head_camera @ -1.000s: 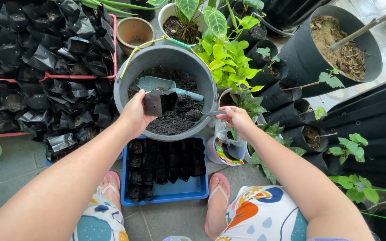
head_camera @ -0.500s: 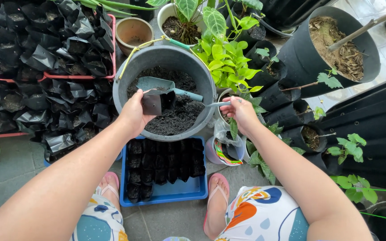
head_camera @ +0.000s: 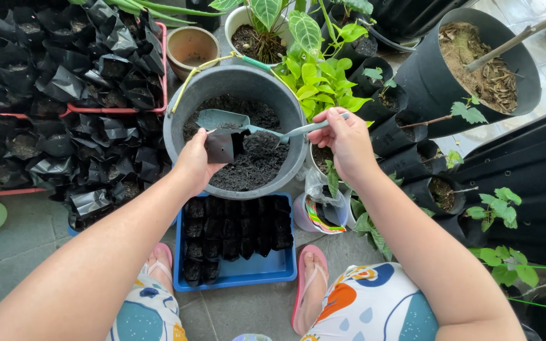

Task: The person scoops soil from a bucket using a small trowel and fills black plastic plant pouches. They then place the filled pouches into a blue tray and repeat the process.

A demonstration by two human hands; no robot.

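place: home garden patio | signs: tiled floor [head_camera: 14, 246], potted plants [head_camera: 314, 76], black nursery bags [head_camera: 64, 82]

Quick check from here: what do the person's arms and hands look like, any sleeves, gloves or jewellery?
Both arms are bare along all that shows, with no sleeves in view. The left hand and right hand wear no gloves. No rings, watch or bracelets show on the fingers or wrists. Nails look short and unpainted, though they are small in the head view.

Glossy plastic bags [head_camera: 64, 82], seemingly matt trowel [head_camera: 222, 119]
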